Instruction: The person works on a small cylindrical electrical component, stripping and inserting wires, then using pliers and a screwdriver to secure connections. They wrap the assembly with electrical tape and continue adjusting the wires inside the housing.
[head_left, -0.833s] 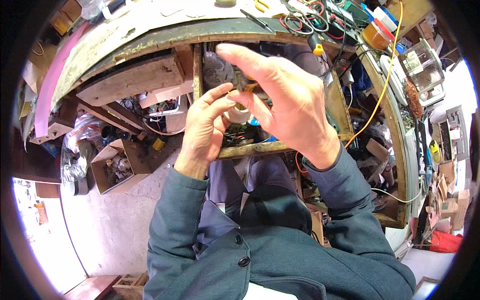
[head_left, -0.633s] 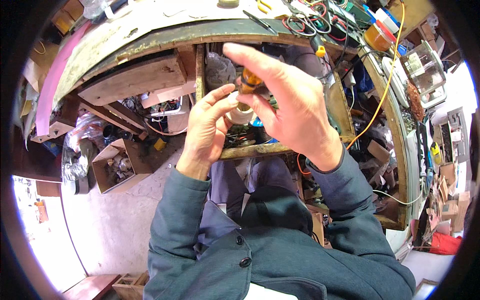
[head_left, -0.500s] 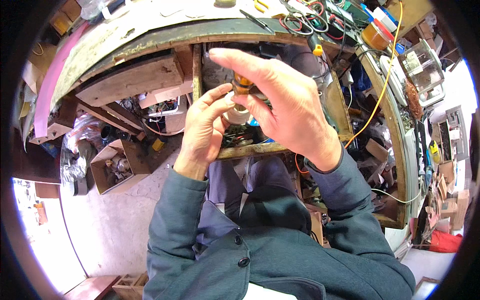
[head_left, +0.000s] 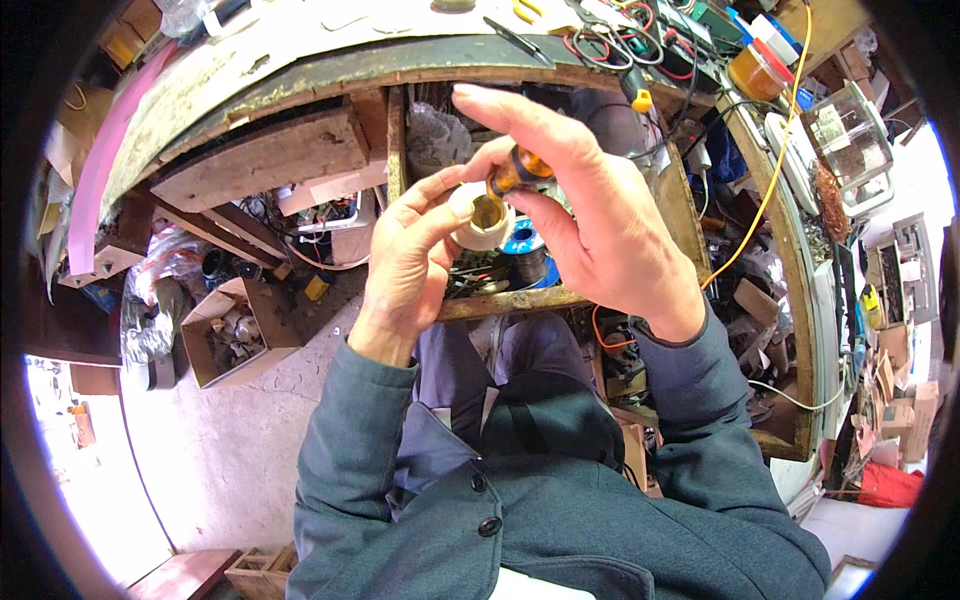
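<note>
My left hand [head_left: 405, 250] holds a small white cup-shaped piece [head_left: 483, 236], pinching its rim between thumb and fingers. The round mouth faces up and shows a brass-coloured inside. In my right hand [head_left: 605, 210] is a screwdriver [head_left: 518, 172] with an amber and black handle, gripped by thumb and fingers while the index finger stretches out above. The handle leans to the right over the cup's rim. Its shaft is not plain to see. Both hands are above an open drawer, in front of the workbench.
Below the hands, the drawer [head_left: 500, 302] holds a blue wire spool [head_left: 522, 238] and a clear plastic bag [head_left: 437, 138]. Cables and pliers [head_left: 530, 10] lie on the bench [head_left: 330, 35]. A yellow cord [head_left: 768, 180] hangs at right. An open cardboard box [head_left: 240, 335] stands on the floor at left.
My right hand has shifted right, and the screwdriver has tilted from nearly upright over the cup toward the right. The cup's mouth now shows. My left hand stays nearly in place.
</note>
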